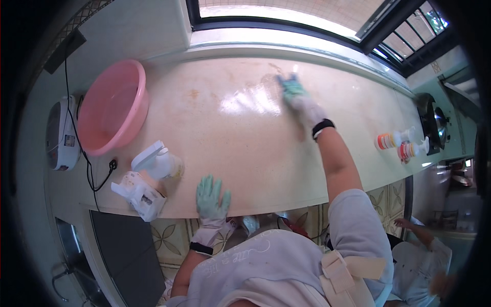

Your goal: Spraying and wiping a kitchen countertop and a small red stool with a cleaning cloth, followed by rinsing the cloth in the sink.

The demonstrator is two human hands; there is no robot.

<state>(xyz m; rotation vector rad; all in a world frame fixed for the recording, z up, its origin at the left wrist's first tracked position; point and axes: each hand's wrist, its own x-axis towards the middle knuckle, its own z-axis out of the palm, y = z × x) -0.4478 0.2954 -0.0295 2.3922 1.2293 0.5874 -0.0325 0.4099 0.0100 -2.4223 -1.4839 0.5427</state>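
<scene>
My left hand [212,197], in a pale green and white glove, lies palm down on the near edge of the light countertop [245,161], fingers apart and holding nothing. My right hand [293,90], gloved the same way and blurred, reaches to the far side of the counter by brownish stains [275,69]. Something bluish shows at its fingertips; whether it grips a cloth cannot be told. Left of my left hand are a white spray bottle [159,165] and a soft white plastic pack [144,197]. Wet, shiny patches lie left of my right hand.
A pink plastic basin [113,107] leans at the left beside a white appliance [61,134] and a black cord with a plug [112,165]. Two bottles with red and orange labels [387,140] lie toward the stove [433,122]. Another person [418,264] is at the lower right.
</scene>
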